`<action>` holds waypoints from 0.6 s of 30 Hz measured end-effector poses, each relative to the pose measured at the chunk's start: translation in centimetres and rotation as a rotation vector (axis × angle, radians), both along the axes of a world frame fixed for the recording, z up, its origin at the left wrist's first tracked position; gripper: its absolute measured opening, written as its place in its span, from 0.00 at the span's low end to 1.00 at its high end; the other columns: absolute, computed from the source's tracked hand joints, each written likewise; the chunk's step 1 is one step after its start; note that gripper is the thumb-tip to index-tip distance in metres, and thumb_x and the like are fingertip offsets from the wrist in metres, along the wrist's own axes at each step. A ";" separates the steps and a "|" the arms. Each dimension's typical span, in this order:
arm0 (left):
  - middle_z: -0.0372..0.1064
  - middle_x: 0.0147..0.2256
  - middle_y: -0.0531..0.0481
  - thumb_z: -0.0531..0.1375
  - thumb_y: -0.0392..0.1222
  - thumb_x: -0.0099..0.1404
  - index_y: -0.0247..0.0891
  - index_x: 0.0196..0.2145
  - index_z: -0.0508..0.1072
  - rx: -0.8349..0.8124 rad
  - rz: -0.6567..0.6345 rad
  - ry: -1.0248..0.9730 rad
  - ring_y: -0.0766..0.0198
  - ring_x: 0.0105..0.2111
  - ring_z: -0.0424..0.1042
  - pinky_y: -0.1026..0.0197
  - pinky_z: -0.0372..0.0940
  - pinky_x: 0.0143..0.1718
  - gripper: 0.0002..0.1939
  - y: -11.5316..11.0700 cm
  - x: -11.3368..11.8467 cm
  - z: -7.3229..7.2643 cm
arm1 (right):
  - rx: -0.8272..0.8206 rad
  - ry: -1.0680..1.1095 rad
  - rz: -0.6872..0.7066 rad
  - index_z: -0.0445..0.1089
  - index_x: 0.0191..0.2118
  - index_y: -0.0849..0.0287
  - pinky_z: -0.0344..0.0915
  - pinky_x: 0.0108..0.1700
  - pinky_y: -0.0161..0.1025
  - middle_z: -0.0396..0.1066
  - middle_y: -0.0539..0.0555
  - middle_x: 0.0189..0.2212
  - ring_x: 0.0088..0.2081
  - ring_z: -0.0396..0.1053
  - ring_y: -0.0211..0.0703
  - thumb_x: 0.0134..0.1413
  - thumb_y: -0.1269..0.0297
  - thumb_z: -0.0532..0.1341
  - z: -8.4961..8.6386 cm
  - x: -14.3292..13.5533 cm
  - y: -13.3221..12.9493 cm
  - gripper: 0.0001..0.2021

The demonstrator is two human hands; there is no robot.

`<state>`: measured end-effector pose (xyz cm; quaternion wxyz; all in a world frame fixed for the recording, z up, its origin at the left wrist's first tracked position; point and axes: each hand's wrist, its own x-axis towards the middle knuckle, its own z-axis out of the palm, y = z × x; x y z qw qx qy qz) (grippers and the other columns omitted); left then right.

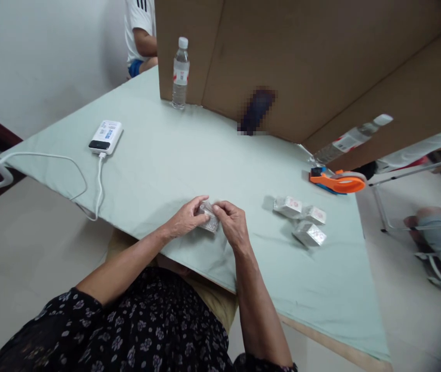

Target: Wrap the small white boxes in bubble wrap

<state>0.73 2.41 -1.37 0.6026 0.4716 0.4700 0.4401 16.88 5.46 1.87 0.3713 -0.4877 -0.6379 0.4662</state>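
Close to the table's near edge, a small whitish box in shiny clear plastic [211,223] lies between my hands. My left hand [185,218] grips it from the left, thumb across its top and fingers on the far side. At its far right corner my right hand [233,221] is closed, thumb and forefinger pinching what looks like the clear wrapping. Off to the right sit three similar wrapped boxes: one at the back [288,206], a second beside it [315,214] and one nearer me [310,234].
A water bottle [180,77] stands by the cardboard partition [282,57]; another bottle [350,140] is at the right. Near it lies an orange tape dispenser [339,182]. A white power bank [106,137] with a cable rests left on the green-covered table [154,160]. Other people sit beyond.
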 end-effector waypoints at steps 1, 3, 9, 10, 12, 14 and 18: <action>0.69 0.52 0.40 0.62 0.40 0.59 0.33 0.64 0.60 0.011 0.002 0.007 0.58 0.48 0.70 0.55 0.65 0.51 0.36 0.0 0.0 -0.1 | 0.016 -0.013 0.000 0.75 0.31 0.57 0.65 0.38 0.39 0.76 0.51 0.29 0.33 0.70 0.44 0.53 0.58 0.61 0.1 0.1 -0.2 0.10; 0.69 0.51 0.41 0.61 0.41 0.60 0.33 0.64 0.60 0.034 0.003 0.023 0.59 0.47 0.70 0.56 0.66 0.51 0.35 -0.2 0.1 -0.2 | 0.048 -0.041 0.004 0.76 0.32 0.57 0.66 0.41 0.40 0.77 0.52 0.31 0.35 0.71 0.45 0.53 0.59 0.60 0.2 0.2 -0.6 0.09; 0.70 0.48 0.42 0.60 0.45 0.62 0.36 0.62 0.65 0.143 0.118 0.352 0.58 0.45 0.69 0.53 0.64 0.52 0.30 -0.9 0.2 0.1 | 0.125 -0.066 0.021 0.77 0.33 0.56 0.67 0.45 0.42 0.78 0.53 0.35 0.38 0.73 0.46 0.55 0.60 0.59 -0.3 0.5 -1.1 0.10; 0.70 0.48 0.42 0.60 0.45 0.62 0.36 0.61 0.66 0.148 0.132 0.383 0.58 0.44 0.69 0.53 0.65 0.51 0.30 -1.0 0.1 0.2 | 0.132 -0.063 0.016 0.78 0.33 0.55 0.68 0.45 0.42 0.78 0.53 0.35 0.38 0.73 0.46 0.55 0.59 0.59 -0.5 0.5 -1.0 0.10; 0.70 0.45 0.44 0.60 0.45 0.62 0.36 0.61 0.66 0.138 0.136 0.387 0.59 0.42 0.69 0.54 0.65 0.49 0.30 -0.9 0.1 0.3 | 0.143 -0.067 0.000 0.78 0.34 0.55 0.68 0.44 0.42 0.79 0.53 0.34 0.37 0.73 0.45 0.55 0.59 0.59 -0.9 0.3 -0.8 0.11; 0.70 0.43 0.45 0.60 0.45 0.62 0.36 0.61 0.67 0.125 0.141 0.375 0.60 0.39 0.68 0.55 0.65 0.47 0.29 -0.6 0.1 0.4 | 0.147 -0.081 -0.016 0.78 0.34 0.55 0.68 0.43 0.42 0.79 0.53 0.34 0.36 0.73 0.45 0.55 0.59 0.59 -1.2 0.1 -0.5 0.11; 0.70 0.41 0.47 0.59 0.43 0.62 0.35 0.60 0.67 0.117 0.152 0.359 0.62 0.37 0.67 0.57 0.65 0.45 0.28 -0.2 0.2 0.5 | 0.142 -0.101 -0.037 0.77 0.35 0.55 0.69 0.43 0.41 0.79 0.53 0.36 0.37 0.73 0.45 0.56 0.60 0.58 -1.3 -0.1 -0.1 0.11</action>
